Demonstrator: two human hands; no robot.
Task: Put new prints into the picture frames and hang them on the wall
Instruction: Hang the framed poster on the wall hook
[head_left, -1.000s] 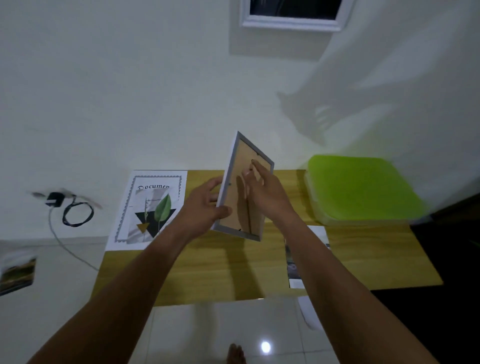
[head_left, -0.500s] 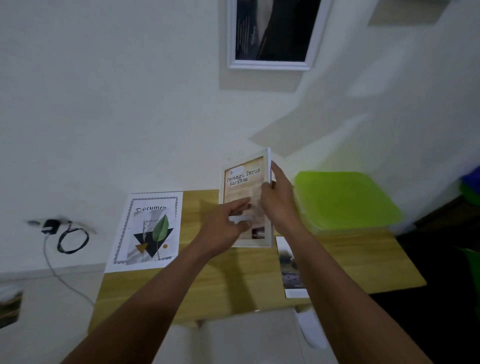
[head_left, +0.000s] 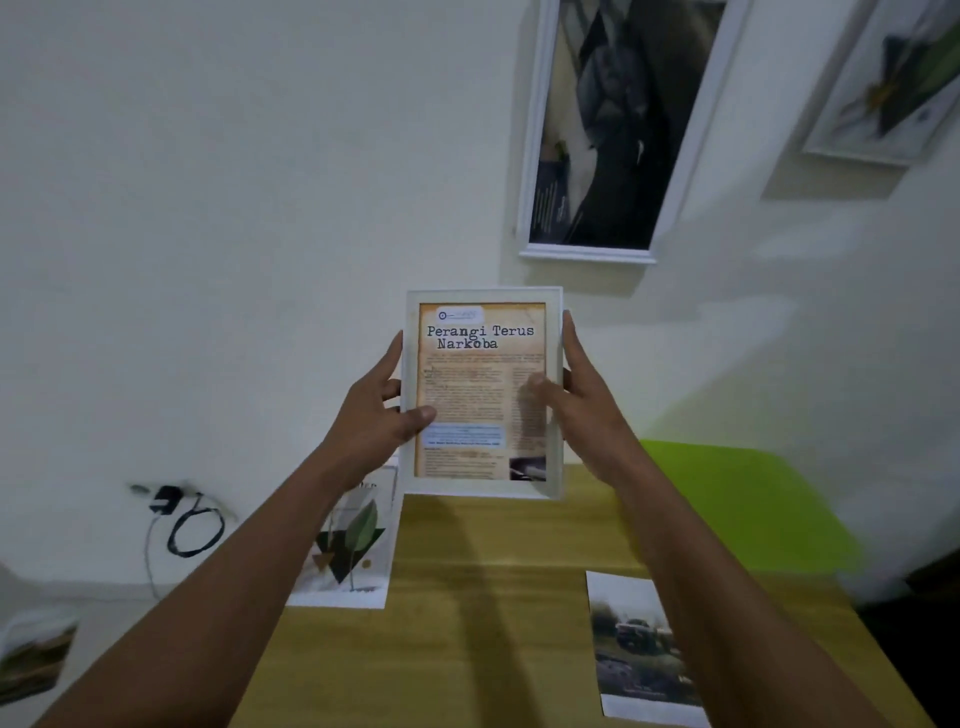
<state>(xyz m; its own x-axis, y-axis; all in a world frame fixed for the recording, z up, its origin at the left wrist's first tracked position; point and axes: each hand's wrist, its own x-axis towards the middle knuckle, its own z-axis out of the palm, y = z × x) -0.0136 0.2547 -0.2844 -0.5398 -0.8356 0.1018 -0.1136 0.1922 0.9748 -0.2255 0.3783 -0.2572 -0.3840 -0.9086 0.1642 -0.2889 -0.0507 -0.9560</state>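
A white picture frame (head_left: 478, 400) is held upright in the air above the far edge of a wooden table (head_left: 493, 597), its front turned toward the camera. A print (head_left: 480, 338) headed "Perangi Terus Narkoba" is seen behind the glass. The frame is gripped at its left edge by the left hand (head_left: 374, 421), with the thumb laid across the front and the fingers wrapped behind. Its right edge is gripped by the right hand (head_left: 582, 410) in the same way, thumb pressed on the glass and fingers run up along the side.

On the wall just above and to the right of the held frame, a tall framed picture (head_left: 608, 130) is hung, and a second framed picture (head_left: 888, 78) is hung further right, near the top corner.

On the table, a leaf print (head_left: 348, 551) is laid at the left edge, partly covered by the left forearm, and a photo print (head_left: 639, 644), apparently of a vehicle though blurred, is laid near the right. A green box (head_left: 743, 499) is set at the far right. A charger with a looped cable (head_left: 176, 514) is plugged into the wall at the left.
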